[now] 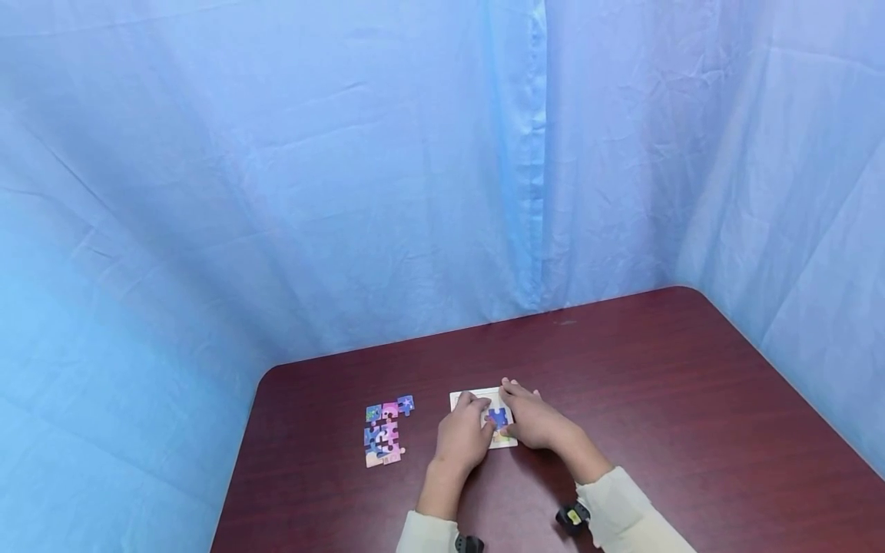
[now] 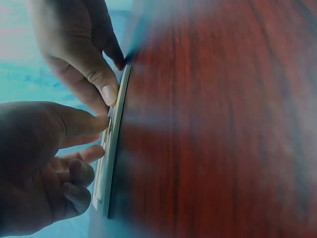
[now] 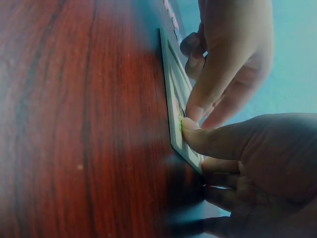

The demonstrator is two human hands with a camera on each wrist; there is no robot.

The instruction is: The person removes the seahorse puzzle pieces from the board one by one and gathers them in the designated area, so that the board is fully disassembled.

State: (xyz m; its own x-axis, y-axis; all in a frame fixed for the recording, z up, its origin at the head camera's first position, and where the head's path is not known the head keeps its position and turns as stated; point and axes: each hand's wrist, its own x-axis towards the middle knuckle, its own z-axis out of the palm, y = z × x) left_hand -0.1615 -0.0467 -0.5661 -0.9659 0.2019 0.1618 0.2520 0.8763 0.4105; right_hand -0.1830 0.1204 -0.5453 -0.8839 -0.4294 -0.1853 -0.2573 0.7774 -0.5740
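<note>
A pale puzzle tray (image 1: 507, 443) lies flat on the table between the two hands. Inside it is a blue puzzle piece (image 1: 498, 417), with yellow-green printing just below. My left hand (image 1: 465, 435) reaches over the tray's left side; its thumb and index finger pinch at a puzzle piece, mostly hidden by the fingertips. At the right side, my right hand (image 1: 535, 421) rests with its fingers along the edge and far corner. Its thumb (image 3: 190, 130) presses on the yellow-green part of the puzzle. Both thumbs are close together in the right wrist view.
Left of the tray lies a group of several pink, blue and purple puzzle pieces (image 1: 390, 432), partly joined. The dark red wooden table (image 1: 622, 369) has rounded far corners. Blue curtains (image 1: 387, 192) hang behind and at both sides.
</note>
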